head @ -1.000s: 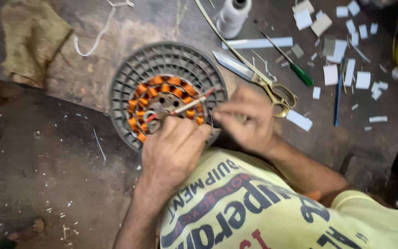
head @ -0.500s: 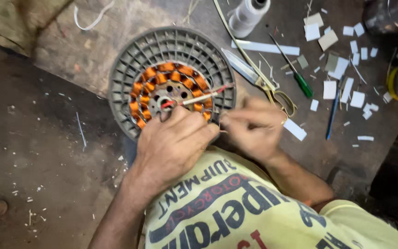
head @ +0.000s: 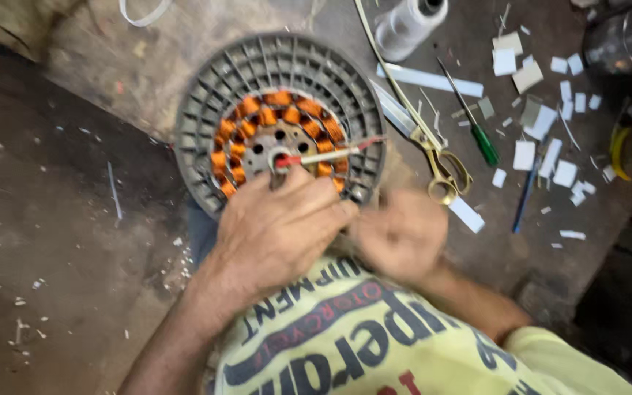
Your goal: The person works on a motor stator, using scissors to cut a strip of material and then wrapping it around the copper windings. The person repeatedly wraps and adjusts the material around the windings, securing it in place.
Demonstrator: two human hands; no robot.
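A round grey ribbed motor housing [head: 206,110] lies on the dusty work surface. It has a ring of orange copper windings [head: 279,99] around a metal hub. A thin pale stick with red ends [head: 330,153] lies across the windings. My left hand [head: 279,230] rests on the housing's near rim, with its fingertips on the windings and the hub. My right hand [head: 401,234] is blurred, fingers curled shut, just off the near right rim. I cannot see anything in it.
Yellow-handled scissors [head: 433,146], a green-handled screwdriver [head: 486,145], a blue pen [head: 524,197] and several white paper pieces [head: 524,153] lie to the right. A white thread spool [head: 404,25] and a long white strip [head: 433,79] lie at the top. My yellow shirt fills the bottom.
My right hand has drawn back from the housing's rim toward my body and is now blurred. My left hand stays on the housing.
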